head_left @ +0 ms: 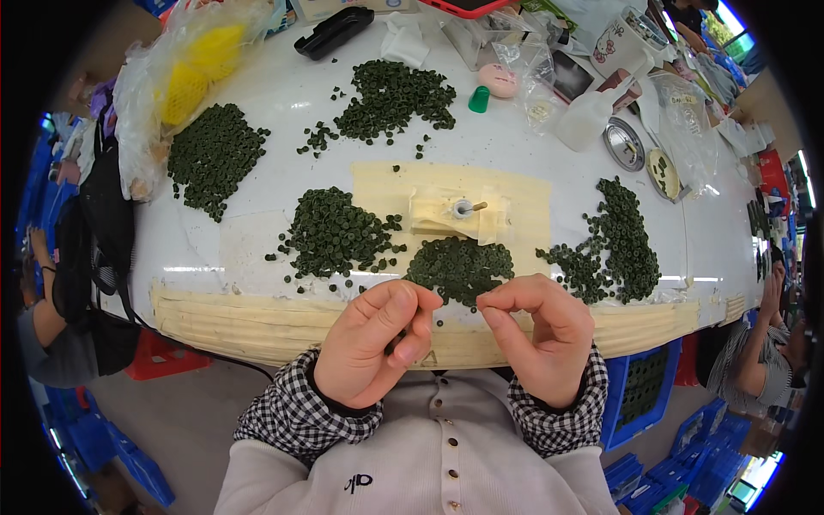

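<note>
Both hands hover over the near edge of a white table, fingertips a short gap apart. My left hand (369,339) is closed, palm turned up; dark green small parts show between its curled fingers, and thumb and forefinger meet at the tip. My right hand (545,335) pinches thumb against forefinger; whatever lies in that pinch is too small to name. Just beyond the fingertips spreads a pile of small dark green ring-like parts (459,266). Behind it, a metal pin (479,206) sticks out of a fixture (438,210) taped to the table.
More green-part piles lie at left centre (330,232), far left (219,154), back (395,99) and right (631,240). A plastic bag with yellow netting (202,73), a black stapler-like object (335,33), a green cap (480,99), a white bottle (584,120) and a round tin lid (624,144) stand around.
</note>
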Motion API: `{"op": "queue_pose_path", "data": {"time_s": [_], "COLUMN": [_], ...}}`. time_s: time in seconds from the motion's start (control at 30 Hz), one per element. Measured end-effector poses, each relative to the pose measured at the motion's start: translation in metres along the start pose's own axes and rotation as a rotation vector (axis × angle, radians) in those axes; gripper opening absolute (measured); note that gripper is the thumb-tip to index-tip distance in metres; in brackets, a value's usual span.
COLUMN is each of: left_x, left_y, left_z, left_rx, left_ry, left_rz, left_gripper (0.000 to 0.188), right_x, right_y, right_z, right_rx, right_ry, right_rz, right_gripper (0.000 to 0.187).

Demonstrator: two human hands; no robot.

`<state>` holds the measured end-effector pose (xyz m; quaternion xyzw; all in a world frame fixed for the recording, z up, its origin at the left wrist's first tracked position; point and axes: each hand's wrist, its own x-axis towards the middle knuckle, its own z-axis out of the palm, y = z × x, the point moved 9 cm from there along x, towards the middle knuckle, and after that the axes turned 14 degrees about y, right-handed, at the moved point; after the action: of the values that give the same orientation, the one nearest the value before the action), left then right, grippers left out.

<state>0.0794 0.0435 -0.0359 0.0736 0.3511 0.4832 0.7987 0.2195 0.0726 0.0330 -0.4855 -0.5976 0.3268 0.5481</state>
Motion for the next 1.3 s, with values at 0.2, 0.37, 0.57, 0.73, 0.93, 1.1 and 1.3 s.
{"op": "queue_pose_path", "data": {"time_s": [0.2, 0.37, 0.57, 0.73, 0.93, 1.1, 1.3], "left_x": [-0.002, -0.004, -0.002, -0.001, -0.002, -0.002, -0.004], "left_y": [0.004, 0.003, 0.003, 0.003, 0.003, 0.003, 0.008], "left_z": [0.005, 0.008, 0.004, 0.005, 0.005, 0.004, 0.006], "left_rx": [0.053, 0.061, 0.071, 0.034, -0.011, 0.000, 0.117], "left_ry": [0.133, -0.129, 0.092, -0.029, 0.000, -0.029, 0.041], "left_rz": [-0.047, 0.056, 0.000, 0.029, 0.025, 0.057, 0.070], "left_gripper": [0.022, 0.023, 0.018, 0.014, 0.011, 0.014, 0.020], "right_x": [-0.001, -0.007, -0.012, -0.011, -0.013, -0.009, -0.004], "right_y": [0.002, 0.016, 0.025, 0.022, 0.024, 0.011, -0.003], "right_z": [0.002, 0.004, 0.010, 0.011, 0.011, 0.010, 0.012], "right_rx": [0.092, 0.206, 0.343, 0.356, 0.398, 0.280, 0.175], "right_ry": [-0.052, -0.086, -0.113, -0.105, -0.123, -0.099, -0.060], "right_rz": [0.044, 0.223, 0.395, 0.398, 0.398, 0.244, 0.080], "right_gripper": [0.012, 0.012, 0.011, 0.008, 0.012, 0.012, 0.013]}}
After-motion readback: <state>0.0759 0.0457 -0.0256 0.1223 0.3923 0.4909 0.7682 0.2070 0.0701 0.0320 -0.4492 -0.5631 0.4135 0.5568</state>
